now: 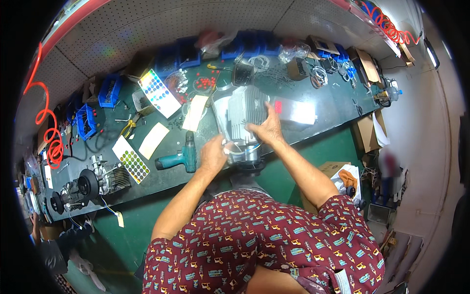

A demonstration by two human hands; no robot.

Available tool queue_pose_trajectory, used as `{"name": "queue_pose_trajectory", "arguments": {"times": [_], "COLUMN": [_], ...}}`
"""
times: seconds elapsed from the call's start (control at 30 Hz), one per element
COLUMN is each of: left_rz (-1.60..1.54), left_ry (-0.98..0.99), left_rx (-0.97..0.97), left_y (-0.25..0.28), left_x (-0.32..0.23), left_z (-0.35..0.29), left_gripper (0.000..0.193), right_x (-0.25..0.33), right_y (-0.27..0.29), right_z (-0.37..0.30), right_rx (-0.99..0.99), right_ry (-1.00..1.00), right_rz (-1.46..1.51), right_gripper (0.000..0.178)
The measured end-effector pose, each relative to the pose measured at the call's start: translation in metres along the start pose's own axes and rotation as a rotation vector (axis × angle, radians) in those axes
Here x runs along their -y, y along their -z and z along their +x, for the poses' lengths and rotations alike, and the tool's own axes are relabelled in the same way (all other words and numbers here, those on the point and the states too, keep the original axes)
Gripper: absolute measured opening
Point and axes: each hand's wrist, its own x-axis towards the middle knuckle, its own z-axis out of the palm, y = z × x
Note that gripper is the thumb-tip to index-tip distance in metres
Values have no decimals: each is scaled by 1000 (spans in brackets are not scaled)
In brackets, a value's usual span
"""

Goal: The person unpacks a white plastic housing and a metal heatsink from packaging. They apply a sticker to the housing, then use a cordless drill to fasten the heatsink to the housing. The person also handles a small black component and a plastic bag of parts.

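A silver finned motor housing stands on the bench in front of me, with a dark round part at its near end. My right hand grips the housing's right side, thumb and fingers spread across the fins. At the housing's lower left, my left hand is closed beside a pale wire; what lies inside its fingers is hidden and slightly blurred. Clear, shiny plastic shows along the housing's left side. Just left of my left hand lies a teal cordless drill.
Sticker sheets, blank cards and yellow-handled pliers lie to the left. More finned motors sit at the bench's left end. Blue bins line the back. A red coiled hose hangs at left.
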Motion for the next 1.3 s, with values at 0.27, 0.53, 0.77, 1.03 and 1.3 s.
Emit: {"name": "queue_pose_trajectory", "arguments": {"times": [0.27, 0.53, 0.77, 1.03, 1.3], "left_rz": [-169, -184, -155, -195, -147], "left_ry": [70, 132, 144, 54, 71], "left_rx": [226, 244, 273, 98, 122], "left_y": [8, 8, 4, -10, -19], "left_x": [9, 13, 10, 22, 28], "left_z": [-37, -34, -33, -32, -35], "left_gripper": [26, 26, 24, 30, 25], "right_x": [29, 37, 35, 39, 17], "right_y": [-2, -12, -9, -11, -47], "right_z": [-2, 8, 3, 2, 24], "right_rx": [61, 61, 87, 138, 108], "right_ry": [-45, 17, 79, 42, 36], "right_rz": [-193, -222, -230, -190, -274], "right_gripper": [108, 107, 108, 105, 105]}}
